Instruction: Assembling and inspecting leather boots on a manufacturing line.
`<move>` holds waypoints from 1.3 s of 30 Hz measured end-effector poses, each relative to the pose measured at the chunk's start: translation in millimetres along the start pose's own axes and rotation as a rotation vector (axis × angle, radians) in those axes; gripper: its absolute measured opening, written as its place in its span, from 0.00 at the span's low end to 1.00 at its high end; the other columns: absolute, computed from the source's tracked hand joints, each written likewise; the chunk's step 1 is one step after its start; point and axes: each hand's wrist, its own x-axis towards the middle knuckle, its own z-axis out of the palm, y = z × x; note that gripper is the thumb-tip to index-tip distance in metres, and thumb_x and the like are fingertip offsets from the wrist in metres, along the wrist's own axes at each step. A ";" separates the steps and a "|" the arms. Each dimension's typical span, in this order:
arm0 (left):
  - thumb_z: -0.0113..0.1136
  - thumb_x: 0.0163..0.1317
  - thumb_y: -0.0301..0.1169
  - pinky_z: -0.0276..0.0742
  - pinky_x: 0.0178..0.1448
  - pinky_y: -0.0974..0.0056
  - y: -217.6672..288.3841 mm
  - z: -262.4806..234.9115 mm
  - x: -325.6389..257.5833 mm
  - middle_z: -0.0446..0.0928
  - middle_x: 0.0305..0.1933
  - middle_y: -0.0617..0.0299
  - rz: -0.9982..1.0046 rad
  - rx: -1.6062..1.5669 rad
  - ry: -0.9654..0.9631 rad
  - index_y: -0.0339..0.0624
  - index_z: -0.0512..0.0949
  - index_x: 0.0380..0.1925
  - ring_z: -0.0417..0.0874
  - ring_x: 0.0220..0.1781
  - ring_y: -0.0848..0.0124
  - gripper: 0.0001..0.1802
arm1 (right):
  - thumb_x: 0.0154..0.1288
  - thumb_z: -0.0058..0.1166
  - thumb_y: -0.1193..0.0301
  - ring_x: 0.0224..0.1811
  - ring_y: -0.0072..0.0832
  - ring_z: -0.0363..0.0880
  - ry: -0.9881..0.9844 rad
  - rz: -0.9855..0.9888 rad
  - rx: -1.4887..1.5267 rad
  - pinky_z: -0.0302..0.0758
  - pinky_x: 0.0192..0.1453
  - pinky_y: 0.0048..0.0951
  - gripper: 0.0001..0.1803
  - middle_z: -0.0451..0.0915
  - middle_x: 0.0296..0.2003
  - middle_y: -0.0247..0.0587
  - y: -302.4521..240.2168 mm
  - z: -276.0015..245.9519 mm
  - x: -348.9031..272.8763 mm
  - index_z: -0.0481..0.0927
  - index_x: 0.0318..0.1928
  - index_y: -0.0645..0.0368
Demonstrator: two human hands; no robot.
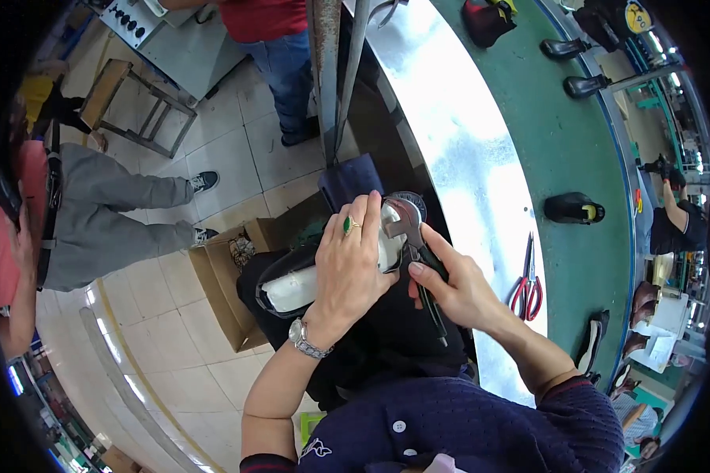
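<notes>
Across my lap lies a dark shoe upper on a last, its pale underside facing up. My left hand lies over its middle, fingers wrapped round it; a ring and a wristwatch are on this hand. My right hand grips lasting pliers with dark handles. Their metal head rests at the far end of the shoe, next to my left fingertips. Whether the jaws pinch the upper's edge I cannot tell. A round metal piece shows just beyond the pliers' head.
To my right runs a metal ledge with red-handled scissors. Beside it, a green conveyor belt carries a dark shoe. An open cardboard box stands by my left knee. Two people stand at left and ahead, near a wooden stool.
</notes>
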 end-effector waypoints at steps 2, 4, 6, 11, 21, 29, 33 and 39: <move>0.80 0.29 0.32 0.69 0.66 0.53 -1.6 1.7 -1.6 0.70 0.60 0.50 0.007 0.016 0.006 0.32 0.65 0.63 0.73 0.61 0.52 0.55 | 0.74 0.48 0.67 0.33 0.26 0.84 -0.092 0.057 0.200 0.78 0.35 0.26 0.34 0.84 0.36 0.43 -5.2 -13.3 3.6 0.51 0.74 0.61; 0.80 0.29 0.31 0.69 0.66 0.53 -2.9 4.2 -2.2 0.70 0.60 0.50 0.011 0.032 0.015 0.32 0.65 0.64 0.73 0.60 0.52 0.55 | 0.74 0.47 0.67 0.36 0.24 0.84 -0.211 0.206 0.623 0.77 0.34 0.23 0.36 0.84 0.36 0.41 -17.1 -17.7 0.6 0.47 0.75 0.57; 0.80 0.29 0.31 0.70 0.65 0.53 -4.0 7.0 -2.1 0.70 0.60 0.50 0.037 0.036 0.065 0.31 0.65 0.63 0.73 0.60 0.53 0.55 | 0.75 0.47 0.67 0.35 0.24 0.83 -0.247 0.226 0.707 0.77 0.34 0.24 0.36 0.84 0.37 0.41 -9.8 -20.1 2.5 0.46 0.75 0.57; 0.80 0.30 0.32 0.70 0.65 0.53 -0.6 3.1 -1.3 0.70 0.59 0.49 0.038 0.049 0.019 0.33 0.66 0.64 0.73 0.61 0.53 0.54 | 0.76 0.45 0.69 0.32 0.22 0.79 -0.062 -0.008 0.486 0.75 0.33 0.23 0.34 0.80 0.32 0.38 12.0 -1.9 1.9 0.48 0.75 0.58; 0.79 0.33 0.33 0.73 0.63 0.51 -3.1 4.9 -7.6 0.70 0.63 0.44 0.164 0.193 -0.019 0.35 0.68 0.64 0.74 0.59 0.46 0.52 | 0.66 0.53 0.70 0.27 0.61 0.78 0.014 -0.065 -0.558 0.72 0.35 0.53 0.33 0.77 0.19 0.60 -21.1 -39.6 -0.6 0.59 0.70 0.59; 0.79 0.36 0.32 0.73 0.63 0.50 -0.2 11.0 -12.5 0.68 0.65 0.43 0.210 0.235 0.095 0.33 0.68 0.60 0.73 0.61 0.43 0.48 | 0.67 0.51 0.70 0.24 0.58 0.79 0.481 -0.220 -0.466 0.75 0.31 0.51 0.35 0.79 0.23 0.59 -31.2 -19.8 20.3 0.54 0.71 0.58; 0.80 0.35 0.30 0.74 0.63 0.51 -0.4 9.3 -10.6 0.68 0.65 0.43 0.076 0.084 0.138 0.31 0.65 0.61 0.74 0.61 0.45 0.50 | 0.66 0.52 0.69 0.24 0.59 0.78 0.045 -0.255 -0.647 0.73 0.34 0.52 0.36 0.78 0.21 0.58 -28.5 -36.5 20.8 0.54 0.72 0.55; 0.79 0.36 0.32 0.73 0.64 0.55 4.4 12.0 -15.4 0.70 0.60 0.42 0.077 0.141 0.132 0.27 0.65 0.63 0.73 0.62 0.49 0.51 | 0.65 0.53 0.71 0.24 0.57 0.78 0.319 -0.303 -0.693 0.72 0.30 0.54 0.37 0.78 0.20 0.58 -16.3 -10.4 23.9 0.54 0.73 0.54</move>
